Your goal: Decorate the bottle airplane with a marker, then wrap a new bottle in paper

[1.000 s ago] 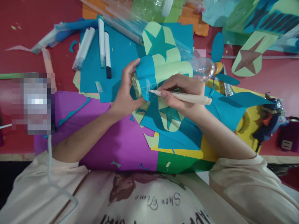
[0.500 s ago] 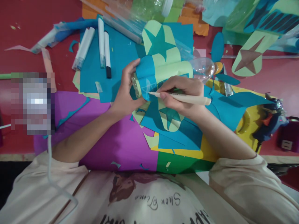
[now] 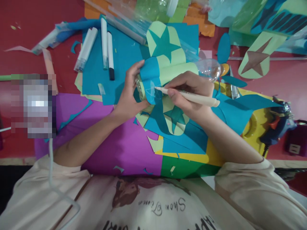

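Note:
A plastic bottle (image 3: 210,67) lies on its side, wrapped in pale green paper with a blue paper band (image 3: 149,71) near its base. Pale green wings with teal stars (image 3: 165,43) stick out from both sides. My left hand (image 3: 129,91) grips the bottle's base end, thumb below and fingers above. In my right hand (image 3: 192,91) is a cream-coloured marker (image 3: 201,98), its tip at the blue band. White lines in a star-like shape show on the band there. Part of the bottle's body is hidden behind my right hand.
Several white markers (image 3: 104,44) lie at the upper left on blue paper (image 3: 124,73). Purple paper (image 3: 100,140) and scraps cover the front. A glue gun (image 3: 275,129) sits at the right, near a tape roll (image 3: 249,126). A blurred-out device (image 3: 39,107) with a cable is at the left.
My right hand and the marker tip have shifted slightly up and right along the white outline on the band. The left hand and bottle have stayed in place.

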`<action>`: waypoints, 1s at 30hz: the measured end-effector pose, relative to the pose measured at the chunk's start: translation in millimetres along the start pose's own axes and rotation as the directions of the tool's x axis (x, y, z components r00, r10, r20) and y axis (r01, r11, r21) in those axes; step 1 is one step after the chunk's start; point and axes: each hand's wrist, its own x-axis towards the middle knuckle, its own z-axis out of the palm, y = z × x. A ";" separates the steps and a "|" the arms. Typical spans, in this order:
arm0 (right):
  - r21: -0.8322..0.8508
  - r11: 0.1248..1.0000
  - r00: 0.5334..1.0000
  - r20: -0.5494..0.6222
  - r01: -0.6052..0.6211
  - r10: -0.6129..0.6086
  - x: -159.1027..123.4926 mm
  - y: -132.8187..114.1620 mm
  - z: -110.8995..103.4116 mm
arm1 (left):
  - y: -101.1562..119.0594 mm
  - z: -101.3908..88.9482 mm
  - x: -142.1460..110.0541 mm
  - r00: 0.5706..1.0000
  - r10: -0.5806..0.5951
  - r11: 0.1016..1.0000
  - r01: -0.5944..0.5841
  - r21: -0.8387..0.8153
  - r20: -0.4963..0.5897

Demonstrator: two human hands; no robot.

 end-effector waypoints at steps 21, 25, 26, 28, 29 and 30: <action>-0.055 0.994 0.984 0.151 0.099 -0.090 -0.5 3.4 -0.7 | -2.0 1.5 0.8 1.000 0.011 0.998 -0.012 -0.056 -0.010; -0.075 0.996 0.987 0.154 0.056 -0.044 -2.0 3.4 -0.9 | -2.3 1.2 0.3 1.000 0.017 0.998 -0.018 -0.067 -0.015; -0.077 0.996 0.987 0.157 0.041 -0.028 -2.4 3.6 -1.0 | -2.0 1.0 0.2 1.000 0.015 0.998 -0.016 -0.067 -0.015; -0.073 0.997 0.987 0.157 0.024 -0.012 -2.9 4.2 -1.0 | -1.5 0.7 0.2 1.000 0.008 0.998 -0.008 -0.064 -0.007; -0.065 0.998 0.988 0.156 0.024 -0.014 -2.8 4.4 -1.1 | -1.3 0.6 0.2 1.000 0.007 0.998 -0.007 -0.063 -0.004; -0.056 0.998 0.988 0.155 0.027 -0.018 -2.6 4.6 -1.3 | -1.4 0.6 0.3 1.000 0.006 0.998 -0.006 -0.061 -0.002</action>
